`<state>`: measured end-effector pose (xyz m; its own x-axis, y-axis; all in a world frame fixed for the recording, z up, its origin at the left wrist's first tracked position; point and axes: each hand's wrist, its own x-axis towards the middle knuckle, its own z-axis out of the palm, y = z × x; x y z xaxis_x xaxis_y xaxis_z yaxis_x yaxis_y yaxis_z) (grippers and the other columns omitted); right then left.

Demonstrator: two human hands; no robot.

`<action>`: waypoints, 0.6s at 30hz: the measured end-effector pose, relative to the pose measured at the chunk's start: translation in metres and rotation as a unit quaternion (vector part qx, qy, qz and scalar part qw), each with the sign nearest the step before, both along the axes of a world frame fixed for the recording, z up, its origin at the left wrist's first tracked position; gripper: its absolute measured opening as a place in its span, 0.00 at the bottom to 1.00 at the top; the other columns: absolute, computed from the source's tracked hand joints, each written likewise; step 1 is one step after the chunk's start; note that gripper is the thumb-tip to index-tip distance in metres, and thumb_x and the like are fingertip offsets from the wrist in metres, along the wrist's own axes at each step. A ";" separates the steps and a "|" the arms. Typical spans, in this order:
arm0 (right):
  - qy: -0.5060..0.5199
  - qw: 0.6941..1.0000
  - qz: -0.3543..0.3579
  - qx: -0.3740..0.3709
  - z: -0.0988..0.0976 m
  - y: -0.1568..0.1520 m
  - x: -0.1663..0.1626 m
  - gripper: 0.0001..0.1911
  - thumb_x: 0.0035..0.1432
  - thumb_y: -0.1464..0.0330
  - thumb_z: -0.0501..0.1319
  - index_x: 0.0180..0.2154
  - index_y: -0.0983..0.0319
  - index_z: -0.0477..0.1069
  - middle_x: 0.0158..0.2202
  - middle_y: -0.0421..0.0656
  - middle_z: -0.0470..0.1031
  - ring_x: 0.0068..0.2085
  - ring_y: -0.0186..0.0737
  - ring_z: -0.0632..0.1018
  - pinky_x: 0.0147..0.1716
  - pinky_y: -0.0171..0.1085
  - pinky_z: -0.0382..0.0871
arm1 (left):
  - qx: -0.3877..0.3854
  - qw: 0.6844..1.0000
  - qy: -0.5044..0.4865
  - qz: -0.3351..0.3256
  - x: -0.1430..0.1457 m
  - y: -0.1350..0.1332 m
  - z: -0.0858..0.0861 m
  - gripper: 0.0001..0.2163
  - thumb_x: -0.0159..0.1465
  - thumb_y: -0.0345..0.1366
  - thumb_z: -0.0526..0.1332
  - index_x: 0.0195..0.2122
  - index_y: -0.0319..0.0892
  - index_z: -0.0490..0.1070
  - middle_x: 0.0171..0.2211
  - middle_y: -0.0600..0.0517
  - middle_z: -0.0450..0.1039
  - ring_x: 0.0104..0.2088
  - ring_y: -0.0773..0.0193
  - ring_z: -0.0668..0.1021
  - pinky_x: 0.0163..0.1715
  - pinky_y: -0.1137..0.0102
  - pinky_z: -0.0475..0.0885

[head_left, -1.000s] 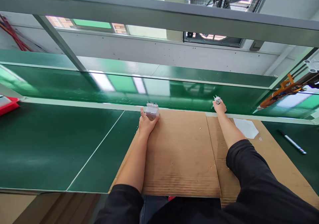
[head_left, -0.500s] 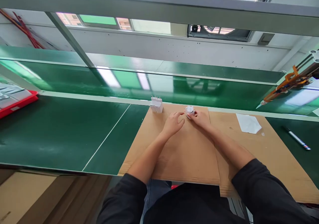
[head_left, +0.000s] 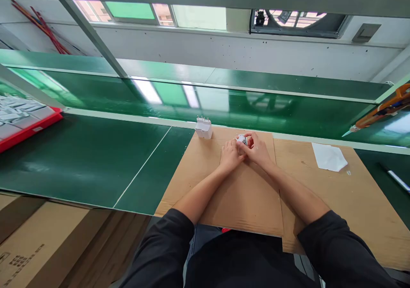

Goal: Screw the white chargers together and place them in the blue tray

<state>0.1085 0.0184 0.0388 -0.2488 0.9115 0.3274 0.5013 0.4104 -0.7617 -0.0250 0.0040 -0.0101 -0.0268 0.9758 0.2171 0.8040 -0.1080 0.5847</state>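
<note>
Right hand (head_left: 259, 152) gripping white plug (head_left: 242, 140), left hand (head_left: 229, 156) against it, grip unclear, pronged block (head_left: 203, 129) leftward, paper (head_left: 329, 156) and orange tool (head_left: 379, 112) rightward, red tray (head_left: 38, 128) far left

From the person's head, 1 camera looks forward and down, taking in a wide field: the window (head_left: 130, 10) at 11 o'clock, the red tray (head_left: 35, 130) cut by the edge at 9. It is nearest the left sleeve (head_left: 163, 245) at 7 and the right sleeve (head_left: 339, 245) at 4; the left hand (head_left: 229, 155) and right hand (head_left: 258, 152) lie farther off, near centre.
</note>
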 end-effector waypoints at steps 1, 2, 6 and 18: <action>0.009 1.000 0.016 -0.006 0.001 0.001 0.000 0.20 0.55 0.53 0.62 0.42 0.60 0.69 0.25 0.36 0.68 0.28 0.35 0.71 0.31 0.36 0.67 | -0.006 1.000 0.006 0.005 0.001 0.001 0.000 0.29 0.58 0.42 0.65 0.58 0.38 0.61 0.54 0.37 0.68 0.57 0.44 0.68 0.53 0.53 0.64; 0.022 0.999 0.034 -0.010 0.001 0.001 0.000 0.18 0.56 0.54 0.61 0.42 0.60 0.70 0.26 0.37 0.70 0.29 0.35 0.72 0.32 0.36 0.67 | -0.008 1.000 0.008 0.005 0.001 0.002 0.000 0.28 0.58 0.42 0.65 0.58 0.38 0.61 0.55 0.38 0.68 0.57 0.44 0.68 0.52 0.53 0.65; 0.062 0.992 0.104 -0.035 0.002 0.010 0.007 0.13 0.56 0.63 0.59 0.42 0.59 0.74 0.33 0.40 0.75 0.34 0.36 0.75 0.39 0.37 0.70 | -0.006 1.000 -0.002 -0.002 -0.003 0.005 -0.002 0.25 0.60 0.44 0.64 0.56 0.42 0.63 0.55 0.41 0.69 0.54 0.46 0.70 0.50 0.56 0.65; 0.012 0.996 0.081 -0.034 -0.011 0.036 0.029 0.12 0.58 0.63 0.58 0.40 0.58 0.77 0.38 0.43 0.69 0.33 0.36 0.72 0.33 0.38 0.71 | -0.002 0.991 -0.072 -0.109 -0.012 0.000 0.009 0.18 0.59 0.37 0.62 0.51 0.43 0.68 0.42 0.48 0.76 0.43 0.56 0.75 0.44 0.64 0.70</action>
